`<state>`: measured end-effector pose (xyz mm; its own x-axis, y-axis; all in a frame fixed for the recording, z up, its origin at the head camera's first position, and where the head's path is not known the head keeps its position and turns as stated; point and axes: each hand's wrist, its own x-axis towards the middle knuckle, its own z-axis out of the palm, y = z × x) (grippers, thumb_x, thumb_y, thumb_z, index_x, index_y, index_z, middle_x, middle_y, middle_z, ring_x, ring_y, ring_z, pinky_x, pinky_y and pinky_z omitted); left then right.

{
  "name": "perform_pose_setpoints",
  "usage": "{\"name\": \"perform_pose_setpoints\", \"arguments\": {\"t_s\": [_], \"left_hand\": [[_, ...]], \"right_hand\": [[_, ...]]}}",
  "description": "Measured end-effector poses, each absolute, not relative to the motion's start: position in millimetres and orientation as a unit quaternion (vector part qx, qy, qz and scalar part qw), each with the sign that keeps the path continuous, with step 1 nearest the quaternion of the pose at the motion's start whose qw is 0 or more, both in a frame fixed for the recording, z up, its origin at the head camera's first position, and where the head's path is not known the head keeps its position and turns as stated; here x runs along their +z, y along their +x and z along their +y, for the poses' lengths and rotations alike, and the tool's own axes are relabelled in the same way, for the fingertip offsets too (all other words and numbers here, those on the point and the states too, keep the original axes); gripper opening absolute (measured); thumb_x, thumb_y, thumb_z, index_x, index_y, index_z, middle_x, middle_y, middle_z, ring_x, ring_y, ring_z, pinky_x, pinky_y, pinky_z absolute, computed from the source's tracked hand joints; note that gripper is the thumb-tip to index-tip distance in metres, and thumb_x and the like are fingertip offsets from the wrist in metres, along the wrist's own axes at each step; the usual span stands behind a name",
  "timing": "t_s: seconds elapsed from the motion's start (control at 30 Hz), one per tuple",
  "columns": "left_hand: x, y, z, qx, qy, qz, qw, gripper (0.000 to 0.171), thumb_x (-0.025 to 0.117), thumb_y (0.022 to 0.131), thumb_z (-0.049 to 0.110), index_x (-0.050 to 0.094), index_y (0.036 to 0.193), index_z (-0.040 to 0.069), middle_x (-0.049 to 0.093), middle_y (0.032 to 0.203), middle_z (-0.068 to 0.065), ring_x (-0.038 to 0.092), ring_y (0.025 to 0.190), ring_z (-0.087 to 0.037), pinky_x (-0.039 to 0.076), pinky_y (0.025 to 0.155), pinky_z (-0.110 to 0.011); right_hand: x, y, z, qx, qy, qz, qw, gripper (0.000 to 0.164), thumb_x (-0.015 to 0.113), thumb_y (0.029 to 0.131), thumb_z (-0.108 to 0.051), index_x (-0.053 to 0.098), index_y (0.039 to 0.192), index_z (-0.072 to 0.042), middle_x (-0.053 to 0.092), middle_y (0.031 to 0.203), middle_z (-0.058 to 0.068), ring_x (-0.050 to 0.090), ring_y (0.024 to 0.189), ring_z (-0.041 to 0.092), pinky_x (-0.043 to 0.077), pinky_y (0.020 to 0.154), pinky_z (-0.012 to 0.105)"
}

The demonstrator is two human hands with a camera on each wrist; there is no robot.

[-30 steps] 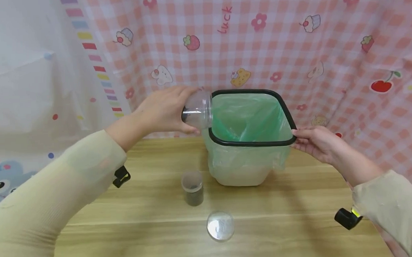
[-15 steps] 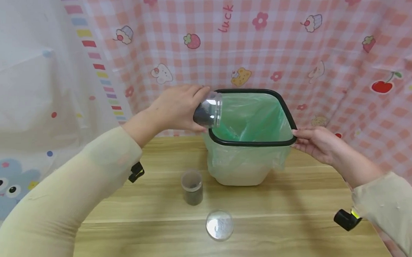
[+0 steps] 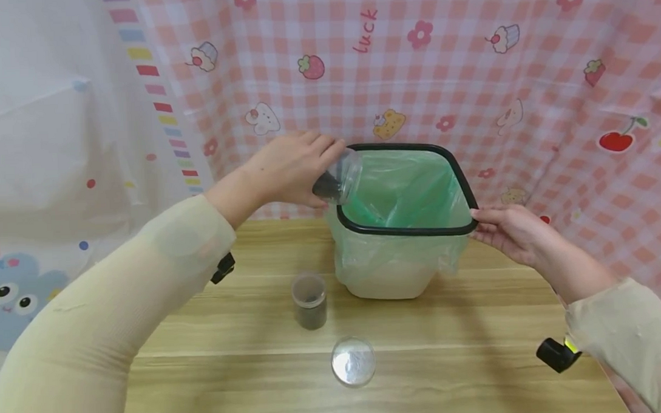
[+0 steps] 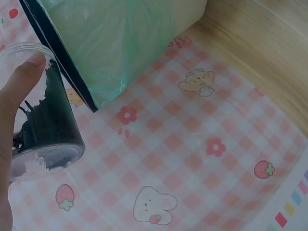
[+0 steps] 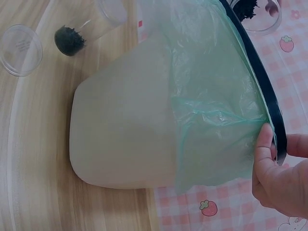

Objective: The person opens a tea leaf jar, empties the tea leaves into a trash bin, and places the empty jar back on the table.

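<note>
My left hand [image 3: 288,168] grips a clear plastic jar [image 3: 344,175] tilted on its side, its mouth over the left rim of a trash can [image 3: 388,283]. Dark, shredded-looking material [image 4: 53,115] clings along the jar's lower wall in the left wrist view. A thin green trash bag [image 3: 401,186] lines the can and hangs over the outside. At the can's right corner my right hand [image 3: 509,230] pinches the black rim [image 3: 408,231] and bag edge between thumb and fingers. The can's bottom is hidden inside the bag.
On the wood-grain table [image 3: 434,361] stands a second clear jar [image 3: 310,313] with dark material at its bottom, in front of the can. Nearer lies a round clear lid [image 3: 353,363]. A pink checked cloth [image 3: 316,97] hangs close behind the can.
My left hand has moved right, bringing the jar's mouth from beside the can to over its left rim. The jar tips further down now. My right hand stays at the rim.
</note>
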<state>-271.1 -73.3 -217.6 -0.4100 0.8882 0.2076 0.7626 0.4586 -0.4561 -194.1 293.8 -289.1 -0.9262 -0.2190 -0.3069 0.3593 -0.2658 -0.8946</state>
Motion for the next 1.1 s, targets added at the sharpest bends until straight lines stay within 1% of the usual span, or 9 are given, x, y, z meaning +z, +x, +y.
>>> {"name": "perform_pose_setpoints", "arguments": {"t_s": [0.2,0.37,0.7,0.87,1.1], "left_hand": [[-215.4,-270.2,-69.0,0.171,-0.501,-0.819,0.220,0.093,0.070,0.071,0.057,0.040,0.135,-0.002,0.053,0.126,-0.019,0.053,0.111,-0.033,0.042,0.097,-0.043],[-214.7,-269.5,-66.7,0.182,-0.508,-0.811,0.225,0.089,0.070,0.072,0.055,0.041,0.134,-0.002,0.054,0.124,-0.019,0.053,0.111,-0.032,0.040,0.099,-0.042],[-214.3,-269.3,-65.9,0.212,-0.519,-0.794,0.235,0.090,0.070,0.073,0.056,0.041,0.135,-0.002,0.052,0.127,-0.019,0.051,0.113,-0.033,0.038,0.101,-0.042],[-213.1,-269.3,-64.1,0.225,-0.530,-0.780,0.246,0.088,0.068,0.074,0.055,0.041,0.135,-0.002,0.052,0.126,-0.019,0.051,0.113,-0.034,0.038,0.100,-0.043],[-213.9,-267.0,-60.6,0.240,-0.542,-0.765,0.254,0.090,0.071,0.071,0.056,0.041,0.134,-0.002,0.051,0.125,-0.019,0.050,0.113,-0.035,0.037,0.101,-0.043]], "right_hand": [[-289.6,-193.8,294.1,-0.792,0.064,0.579,0.181,0.018,0.050,0.094,-0.003,0.065,0.083,-0.002,0.062,0.082,0.006,0.062,0.076,0.013,0.053,0.073,0.026],[-290.2,-194.2,294.6,-0.793,0.067,0.579,0.180,0.017,0.051,0.094,-0.002,0.065,0.084,-0.002,0.062,0.082,0.006,0.062,0.076,0.013,0.053,0.073,0.026],[-291.1,-194.2,294.4,-0.792,0.062,0.581,0.177,0.016,0.052,0.093,-0.003,0.065,0.083,-0.002,0.062,0.081,0.006,0.062,0.074,0.013,0.053,0.072,0.026],[-290.8,-194.4,293.8,-0.792,0.060,0.581,0.176,0.016,0.052,0.093,-0.003,0.065,0.083,-0.002,0.062,0.081,0.006,0.062,0.075,0.013,0.053,0.072,0.026],[-291.2,-194.4,294.4,-0.795,0.058,0.578,0.176,0.015,0.051,0.094,-0.002,0.063,0.086,-0.001,0.061,0.083,0.006,0.062,0.077,0.013,0.053,0.073,0.027]]}}
